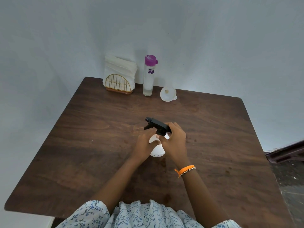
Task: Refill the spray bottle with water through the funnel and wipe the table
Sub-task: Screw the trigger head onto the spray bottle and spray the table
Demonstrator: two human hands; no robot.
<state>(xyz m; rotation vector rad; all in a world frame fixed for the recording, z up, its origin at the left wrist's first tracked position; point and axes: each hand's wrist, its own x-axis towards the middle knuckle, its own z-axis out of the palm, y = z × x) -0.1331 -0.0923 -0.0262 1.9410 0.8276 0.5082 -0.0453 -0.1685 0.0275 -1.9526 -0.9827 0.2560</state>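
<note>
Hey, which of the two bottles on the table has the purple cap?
The tall clear water bottle standing at the back, between the napkin holder and funnel. The spray bottle in both hands has a black trigger head.

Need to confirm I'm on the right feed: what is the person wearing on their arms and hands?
Both hands, left hand and right hand, are bare, no gloves or rings visible. The right wrist carries an orange band beside a thin beaded bracelet. Forearms are uncovered; a white garment with blue floral print shows at the bottom.
</note>
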